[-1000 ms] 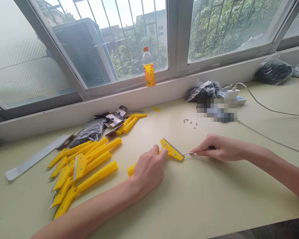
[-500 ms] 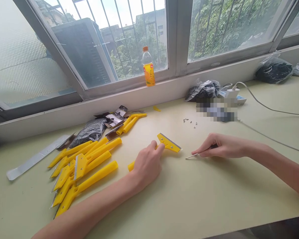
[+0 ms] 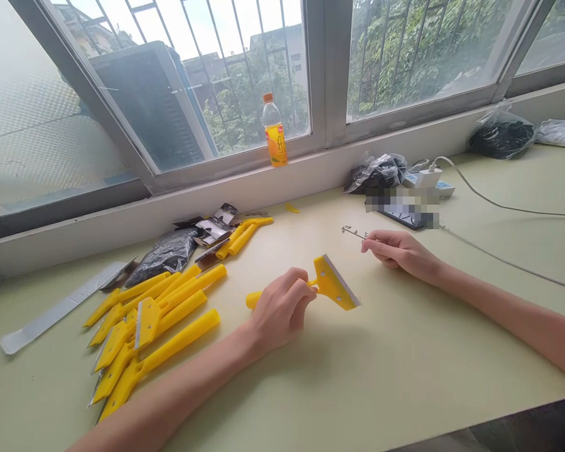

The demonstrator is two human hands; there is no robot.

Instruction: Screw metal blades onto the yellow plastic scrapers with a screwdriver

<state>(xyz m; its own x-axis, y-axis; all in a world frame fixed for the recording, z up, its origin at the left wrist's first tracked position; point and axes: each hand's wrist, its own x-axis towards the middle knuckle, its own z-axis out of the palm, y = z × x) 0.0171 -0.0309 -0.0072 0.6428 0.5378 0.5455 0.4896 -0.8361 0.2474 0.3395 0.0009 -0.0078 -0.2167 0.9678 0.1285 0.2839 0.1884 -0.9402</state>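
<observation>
My left hand (image 3: 282, 307) is closed around the handle of a yellow scraper (image 3: 335, 284), its blade edge facing right and two screws showing on the head. Pinched in my right hand (image 3: 395, 251) is a thin metal screwdriver (image 3: 355, 234); its shaft points left, and its tip is among the small loose screws (image 3: 346, 228) on the table. The fingers hide the screwdriver's handle. Left of my left hand lies a pile of yellow scrapers (image 3: 169, 326), several with blades and screws fitted.
Behind the pile are a bag of dark items (image 3: 167, 254), small black-and-white packets (image 3: 214, 227) and more yellow handles (image 3: 242, 238). A clear plastic strip (image 3: 61, 307) lies far left. An orange drink bottle (image 3: 275, 135) stands on the sill. A phone (image 3: 405, 215) and cable lie back right.
My right hand has moved away and up to the loose screws with the screwdriver. The scraper in my left hand has been lifted and turned slightly, nearer the camera.
</observation>
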